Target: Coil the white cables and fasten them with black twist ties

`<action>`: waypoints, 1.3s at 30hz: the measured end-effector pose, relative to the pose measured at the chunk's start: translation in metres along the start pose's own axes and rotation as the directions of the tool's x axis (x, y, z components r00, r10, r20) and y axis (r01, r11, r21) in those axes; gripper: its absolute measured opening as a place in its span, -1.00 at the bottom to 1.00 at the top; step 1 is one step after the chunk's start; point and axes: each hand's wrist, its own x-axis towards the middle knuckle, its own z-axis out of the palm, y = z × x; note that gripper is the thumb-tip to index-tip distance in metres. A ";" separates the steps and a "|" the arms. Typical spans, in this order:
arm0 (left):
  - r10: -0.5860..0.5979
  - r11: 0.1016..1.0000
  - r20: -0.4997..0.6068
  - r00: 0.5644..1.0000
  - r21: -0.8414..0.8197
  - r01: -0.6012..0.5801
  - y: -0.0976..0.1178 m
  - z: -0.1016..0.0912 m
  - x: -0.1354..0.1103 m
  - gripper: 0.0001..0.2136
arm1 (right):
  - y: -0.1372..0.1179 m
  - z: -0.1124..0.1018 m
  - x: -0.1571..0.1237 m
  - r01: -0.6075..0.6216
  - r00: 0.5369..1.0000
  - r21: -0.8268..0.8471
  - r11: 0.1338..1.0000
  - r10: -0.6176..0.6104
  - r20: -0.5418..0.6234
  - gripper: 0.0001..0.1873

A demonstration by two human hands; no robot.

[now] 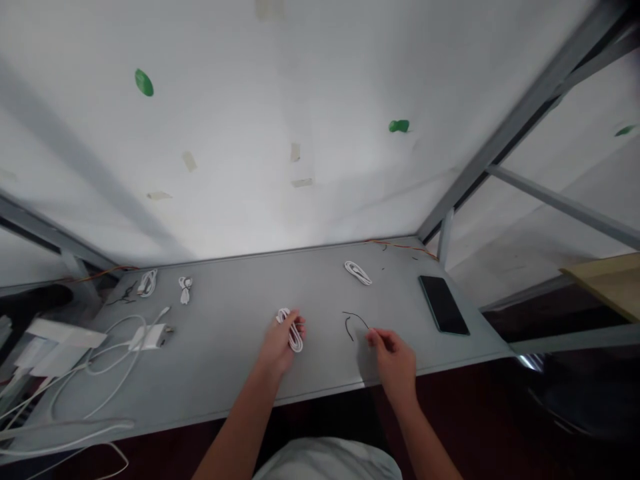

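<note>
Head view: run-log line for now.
left hand: holds coiled white cable | right hand: pinches black tie | phone: right of both hands

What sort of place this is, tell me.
Probably a workstation, perhaps in a workshop, though the wider room is unclear: a grey tabletop set within a metal frame, with bundled white cables on and above it.

Coiled white cable point(295, 339), black strand point(358, 315), possibly wire
</note>
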 end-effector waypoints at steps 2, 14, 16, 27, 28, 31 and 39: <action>-0.103 0.990 -0.050 0.993 -0.106 0.097 0.005 -0.001 -0.001 -0.87 | 0.014 -0.006 0.000 0.162 0.984 -0.153 0.975 -0.171 -0.045 -0.58; 0.092 0.892 0.136 0.987 0.429 -0.142 -0.008 -0.019 -0.019 -0.52 | -0.035 0.064 -0.014 0.340 0.866 -0.030 0.940 -0.300 0.399 -0.44; 0.244 0.755 0.177 0.953 0.582 -0.302 -0.018 -0.011 -0.020 -0.55 | -0.052 0.090 -0.014 0.285 0.793 0.071 0.956 -0.277 0.543 -0.46; 0.850 0.237 -0.286 0.442 0.957 0.164 0.118 -0.126 0.055 -0.49 | -0.025 0.073 0.139 0.249 0.966 -0.183 0.951 -0.231 0.112 -0.53; 0.854 0.204 -0.293 0.431 0.949 0.240 0.136 -0.141 0.061 -0.48 | -0.022 0.067 0.148 0.281 0.959 -0.194 0.940 -0.266 0.098 -0.57; 0.827 0.122 -0.268 0.494 0.944 0.306 0.167 -0.162 0.074 -0.58 | -0.022 0.052 0.152 0.433 0.898 -0.369 0.822 -0.428 0.101 -0.67; 0.734 0.074 -0.160 0.660 0.985 0.156 0.112 -0.131 0.076 -0.68 | -0.039 0.063 0.073 0.601 0.799 -0.379 0.704 -0.519 0.305 -0.74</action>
